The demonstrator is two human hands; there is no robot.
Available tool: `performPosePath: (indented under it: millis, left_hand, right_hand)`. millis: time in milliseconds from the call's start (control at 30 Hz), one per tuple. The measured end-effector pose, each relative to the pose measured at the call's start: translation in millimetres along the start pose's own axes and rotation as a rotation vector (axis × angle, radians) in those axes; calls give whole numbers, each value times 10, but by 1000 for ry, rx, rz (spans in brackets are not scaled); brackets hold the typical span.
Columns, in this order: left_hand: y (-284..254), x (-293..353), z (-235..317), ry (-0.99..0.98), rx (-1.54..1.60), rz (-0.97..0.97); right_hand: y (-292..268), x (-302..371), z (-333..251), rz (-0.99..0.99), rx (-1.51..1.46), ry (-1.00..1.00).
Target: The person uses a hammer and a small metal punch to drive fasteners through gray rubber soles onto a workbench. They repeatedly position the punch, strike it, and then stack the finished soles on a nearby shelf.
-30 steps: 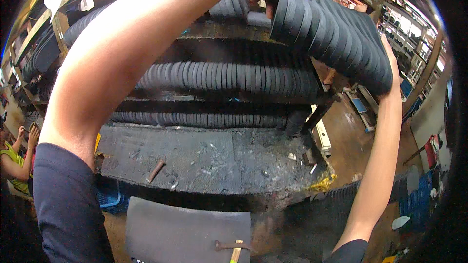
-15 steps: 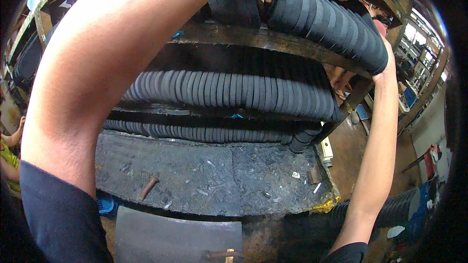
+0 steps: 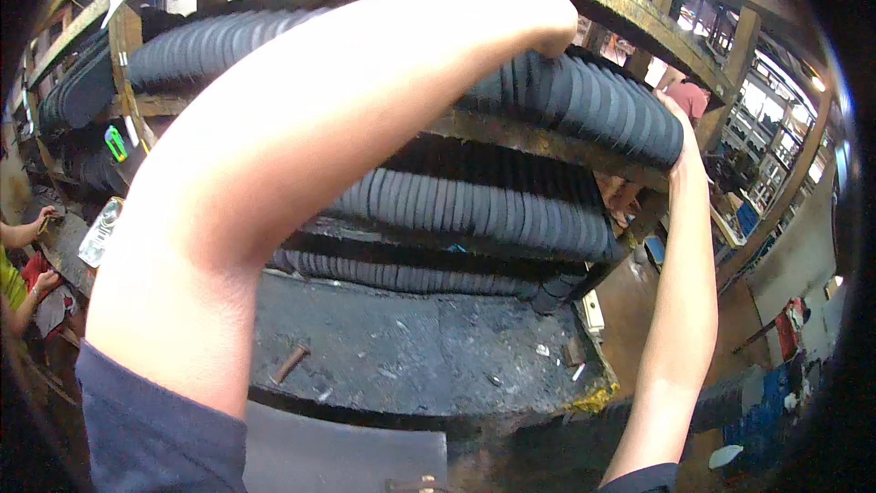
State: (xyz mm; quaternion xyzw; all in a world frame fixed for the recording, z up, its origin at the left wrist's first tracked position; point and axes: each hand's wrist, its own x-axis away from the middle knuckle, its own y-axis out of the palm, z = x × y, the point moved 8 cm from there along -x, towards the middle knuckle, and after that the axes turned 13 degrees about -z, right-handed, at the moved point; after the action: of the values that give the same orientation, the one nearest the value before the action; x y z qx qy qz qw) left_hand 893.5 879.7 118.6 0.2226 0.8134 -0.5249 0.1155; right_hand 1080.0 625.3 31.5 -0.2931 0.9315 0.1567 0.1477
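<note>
A row of black, flat, curved pieces like shoe soles (image 3: 593, 105) stands on edge on the upper wooden shelf. My left hand (image 3: 546, 23) is bent down over the top of this row. Its fingers are hidden behind the back of the hand, and my left forearm covers the row's middle. My right hand (image 3: 677, 132) is wrapped round the row's right end, with the palm against the last piece and the fingertips out of sight behind it. Further left on the same shelf, more such black pieces (image 3: 214, 47) stand close together.
Below, two lower shelves carry similar rows (image 3: 474, 205). A dark, scuffed bench top (image 3: 392, 338) holds a rusty rod (image 3: 290, 363) and scraps. A grey sheet (image 3: 347, 447) lies nearer me. At the far left are a co-worker's hands (image 3: 46, 283); a person in pink (image 3: 689, 99) stands behind the shelves.
My view has tilted up and shifted left, showing more of the upper shelf. The gap seen at the row's left end is now hidden behind my left hand and forearm.
</note>
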Motion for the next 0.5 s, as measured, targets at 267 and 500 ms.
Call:
performPosePath:
  millis: [267, 500]
  left_hand:
    - [198, 319, -346, -99, 106, 70]
    - [254, 369, -396, -133, 255, 64]
  right_hand:
    - [473, -17, 157, 97, 217, 19]
    - [237, -31, -37, 247, 598, 7]
